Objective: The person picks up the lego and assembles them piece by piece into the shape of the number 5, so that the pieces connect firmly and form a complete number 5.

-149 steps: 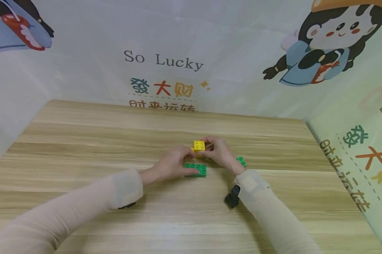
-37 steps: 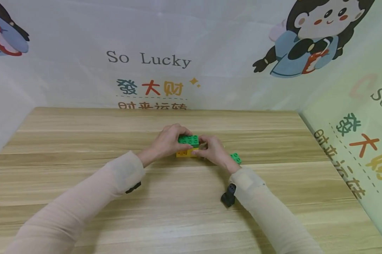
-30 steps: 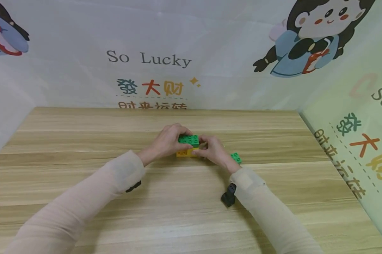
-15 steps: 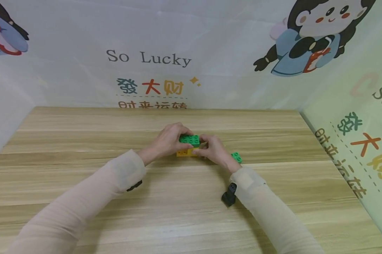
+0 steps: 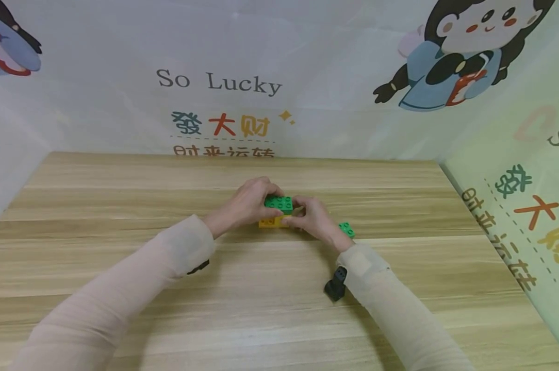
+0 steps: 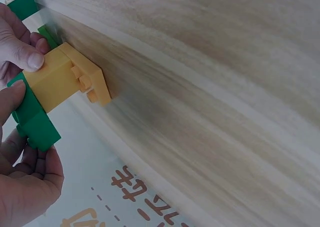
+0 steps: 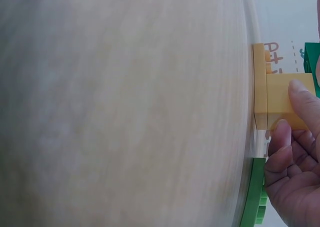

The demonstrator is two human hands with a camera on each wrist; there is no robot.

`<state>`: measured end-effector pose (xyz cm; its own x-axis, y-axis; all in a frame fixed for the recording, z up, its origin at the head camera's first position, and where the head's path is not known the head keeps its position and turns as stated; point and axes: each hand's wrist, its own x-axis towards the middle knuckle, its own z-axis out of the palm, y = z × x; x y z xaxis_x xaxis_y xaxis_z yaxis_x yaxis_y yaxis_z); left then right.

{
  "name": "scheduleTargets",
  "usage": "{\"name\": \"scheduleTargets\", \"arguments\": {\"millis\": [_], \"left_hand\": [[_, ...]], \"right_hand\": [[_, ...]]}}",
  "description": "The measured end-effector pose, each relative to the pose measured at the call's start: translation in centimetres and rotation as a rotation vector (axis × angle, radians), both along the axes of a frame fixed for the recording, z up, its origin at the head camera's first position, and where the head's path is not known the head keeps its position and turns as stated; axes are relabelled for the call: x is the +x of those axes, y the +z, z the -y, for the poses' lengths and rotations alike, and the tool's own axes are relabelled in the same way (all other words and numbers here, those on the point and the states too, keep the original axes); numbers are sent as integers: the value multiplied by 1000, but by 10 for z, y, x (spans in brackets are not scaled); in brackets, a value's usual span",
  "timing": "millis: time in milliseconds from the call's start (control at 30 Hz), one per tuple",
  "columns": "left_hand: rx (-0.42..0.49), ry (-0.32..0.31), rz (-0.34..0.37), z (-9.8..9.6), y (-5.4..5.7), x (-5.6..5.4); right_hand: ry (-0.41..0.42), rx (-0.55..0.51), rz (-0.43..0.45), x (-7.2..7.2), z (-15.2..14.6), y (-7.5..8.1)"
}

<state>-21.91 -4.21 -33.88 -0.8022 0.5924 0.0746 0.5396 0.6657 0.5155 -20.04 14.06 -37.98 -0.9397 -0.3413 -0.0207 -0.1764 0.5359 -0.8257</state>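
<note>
Now, left hand (image 5: 251, 201): pinches green brick (image 5: 283, 204)
Right hand (image 5: 314, 219): fingers grip yellow block (image 7: 280, 101)
Stacking: apparently mid-join; likely needs pressing

One of the hands (image 7: 296, 179) pinches a yellow block (image 7: 281, 101), apparently atop a slab (image 7: 259, 89).

A wooden table (image 5: 261, 309) with light and dark streaks spans the space, a soft glare on its near part. Behind the table rises a whitish wall (image 5: 326, 123) with a "So Lucky" print (image 5: 214, 81), colored Chinese characters (image 5: 222, 125) and cartoon figures (image 5: 462, 67); a greenish wall (image 5: 493, 134) with similar lettering (image 5: 537, 211) borders the table's right side, a pale wall (image 5: 5, 144) its left.
</note>
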Motion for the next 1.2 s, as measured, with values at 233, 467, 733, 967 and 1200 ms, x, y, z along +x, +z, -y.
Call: {"name": "scheduleTargets", "arguments": {"millis": [233, 467, 733, 967, 1200], "left_hand": [[-33, -4, -5, 0, 1, 0], [20, 13, -7, 2, -5, 1], [123, 58, 21, 3, -15, 3], [198, 127, 51, 4, -24, 7], [259, 184, 85, 4, -27, 10]], "right_hand": [[5, 0, -3, -1, 0, 0], [12, 5, -18, 0, 0, 2], [10, 10, -23, 0, 1, 1], [3, 10, -17, 0, 1, -1], [-1, 1, 2, 0, 0, -1]]}}
